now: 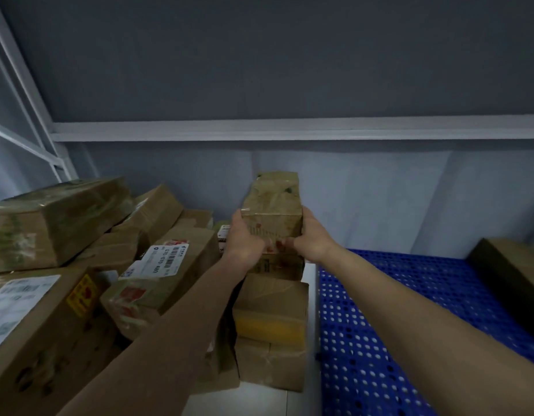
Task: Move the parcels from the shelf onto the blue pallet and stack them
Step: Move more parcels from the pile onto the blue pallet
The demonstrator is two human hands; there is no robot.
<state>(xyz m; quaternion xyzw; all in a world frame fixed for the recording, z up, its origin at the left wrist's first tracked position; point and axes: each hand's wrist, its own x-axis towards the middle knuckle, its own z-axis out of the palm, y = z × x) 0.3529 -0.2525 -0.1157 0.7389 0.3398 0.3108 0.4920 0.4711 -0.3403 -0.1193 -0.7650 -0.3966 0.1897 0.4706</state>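
Gripping the parcel (271,205) between left hand (243,238) and right hand (312,238) (fingers curled round its sides), carry it level to the blue pallet (409,295).

Two bare forearms reach into view, no sleeves visible on either; the left hand (244,240) and right hand (312,240) are ungloved; no rings, watch or wristband show at either wrist.

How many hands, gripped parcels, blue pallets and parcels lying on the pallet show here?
Hands: 2, left hand and right hand
Gripped parcels: 1, tall parcel
Blue pallets: 1, blue pallet
Parcels on pallet: 1, dark parcel
Total: 5
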